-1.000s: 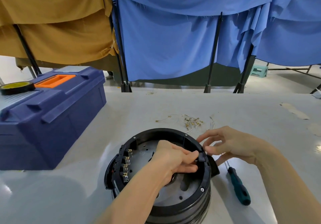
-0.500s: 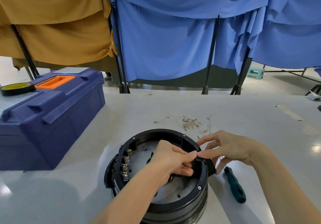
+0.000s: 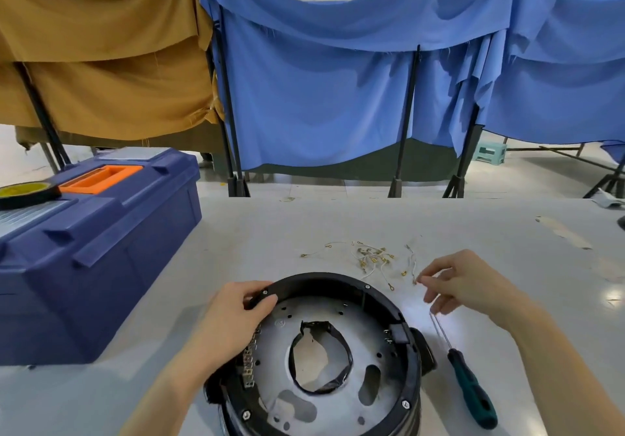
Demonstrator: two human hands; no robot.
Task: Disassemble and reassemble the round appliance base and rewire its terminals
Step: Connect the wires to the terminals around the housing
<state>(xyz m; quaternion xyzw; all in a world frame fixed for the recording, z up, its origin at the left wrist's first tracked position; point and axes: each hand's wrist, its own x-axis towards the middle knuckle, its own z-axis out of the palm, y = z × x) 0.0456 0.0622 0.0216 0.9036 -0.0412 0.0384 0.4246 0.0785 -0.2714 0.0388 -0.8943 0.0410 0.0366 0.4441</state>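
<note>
The round black appliance base (image 3: 411, 373) stands on the table near me, open side up, showing a grey metal plate (image 3: 358, 327) with a central hole ringed in black tape. A strip of metal terminals (image 3: 249, 366) runs along its left inner wall. My left hand (image 3: 233, 320) grips the base's upper left rim, thumb over the edge. My right hand (image 3: 463, 283) hovers over the table to the right of the base, its fingers loosely bent beside the loose white wires with brass terminals (image 3: 372, 258). Whether its fingertips pinch a wire is unclear.
A green-handled screwdriver (image 3: 470, 388) lies on the table right of the base. A blue toolbox (image 3: 91, 249) with an orange handle stands at the left, a tape roll (image 3: 27, 192) on its lid. Blue and tan cloths hang behind the table.
Both hands have left the right rim of the base. My left hand moved to the upper left rim and my right hand moved out toward the loose wires. The camera view shifted.
</note>
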